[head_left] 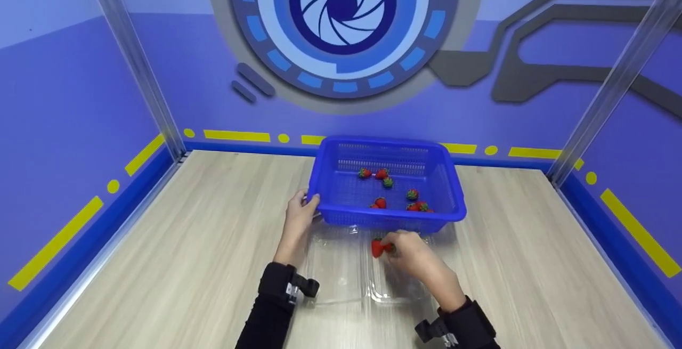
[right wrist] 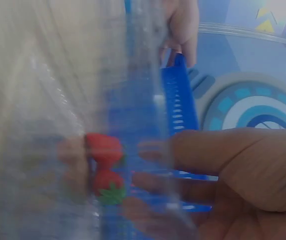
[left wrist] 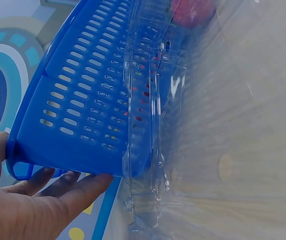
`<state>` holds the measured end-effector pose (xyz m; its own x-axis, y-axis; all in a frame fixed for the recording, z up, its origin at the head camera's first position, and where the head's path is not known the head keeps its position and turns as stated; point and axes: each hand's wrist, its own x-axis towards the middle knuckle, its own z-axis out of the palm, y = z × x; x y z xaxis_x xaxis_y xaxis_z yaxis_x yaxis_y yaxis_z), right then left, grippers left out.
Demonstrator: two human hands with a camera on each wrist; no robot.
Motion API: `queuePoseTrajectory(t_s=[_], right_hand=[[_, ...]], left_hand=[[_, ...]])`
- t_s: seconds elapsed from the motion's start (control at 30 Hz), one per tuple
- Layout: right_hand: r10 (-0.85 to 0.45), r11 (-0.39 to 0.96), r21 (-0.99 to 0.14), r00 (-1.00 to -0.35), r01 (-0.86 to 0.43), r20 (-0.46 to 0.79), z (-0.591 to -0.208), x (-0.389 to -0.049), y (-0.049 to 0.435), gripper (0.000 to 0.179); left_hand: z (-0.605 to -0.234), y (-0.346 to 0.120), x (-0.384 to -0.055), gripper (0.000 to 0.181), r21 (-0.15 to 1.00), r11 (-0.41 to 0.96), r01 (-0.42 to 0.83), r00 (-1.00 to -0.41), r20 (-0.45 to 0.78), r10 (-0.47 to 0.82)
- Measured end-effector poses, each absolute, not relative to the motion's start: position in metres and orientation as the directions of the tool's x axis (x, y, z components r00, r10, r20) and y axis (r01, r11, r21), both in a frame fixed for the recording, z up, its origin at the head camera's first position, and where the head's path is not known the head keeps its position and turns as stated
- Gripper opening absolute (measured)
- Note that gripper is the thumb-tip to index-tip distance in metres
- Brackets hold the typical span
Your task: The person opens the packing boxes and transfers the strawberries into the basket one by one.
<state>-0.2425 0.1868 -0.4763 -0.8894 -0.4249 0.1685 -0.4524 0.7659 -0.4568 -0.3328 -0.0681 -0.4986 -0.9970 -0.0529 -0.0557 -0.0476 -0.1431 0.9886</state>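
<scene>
A blue plastic basket (head_left: 388, 216) holds several red strawberries (head_left: 381, 173). My left hand (head_left: 299, 216) grips its left end, thumb over the rim and fingers beneath, as the left wrist view shows. In front of the basket lies a clear plastic clamshell box (head_left: 367, 290), unfolded into two halves. My right hand (head_left: 413, 253) reaches down into its right half. Two strawberries (right wrist: 105, 150) lie there just beyond the fingertips; in the right wrist view a small gap shows between them and the loosely spread fingers, seen partly through the clear wall.
The wooden tabletop (head_left: 229, 221) spreads to both sides of the basket and box. A blue printed back wall (head_left: 176, 72) stands close behind the basket, with side walls joined by metal corner posts (head_left: 133, 56).
</scene>
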Motion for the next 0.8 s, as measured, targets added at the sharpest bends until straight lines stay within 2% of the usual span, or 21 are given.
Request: queuePoseTrajectory(t_s=[0.33, 0.63, 0.8], right_hand=[[-0.376, 0.788, -0.449, -0.907, -0.422, 0.193, -0.487, -0.244, 0.181, 0.025], [-0.331, 0.793, -0.450, -0.910, -0.411, 0.249, -0.492, -0.244, 0.183, 0.020], [-0.341, 0.802, -0.409, -0.896, -0.436, 0.286, -0.498, -0.244, 0.183, 0.016]], left_hand=[[-0.498, -0.069, -0.332, 0.035, 0.989, -0.135, -0.058, -0.996, -0.066, -0.054], [-0.498, -0.069, -0.332, 0.039, 0.984, -0.154, -0.091, -0.994, -0.099, -0.045], [-0.498, -0.068, -0.331, 0.039, 0.984, -0.157, -0.085, -0.995, -0.093, -0.044]])
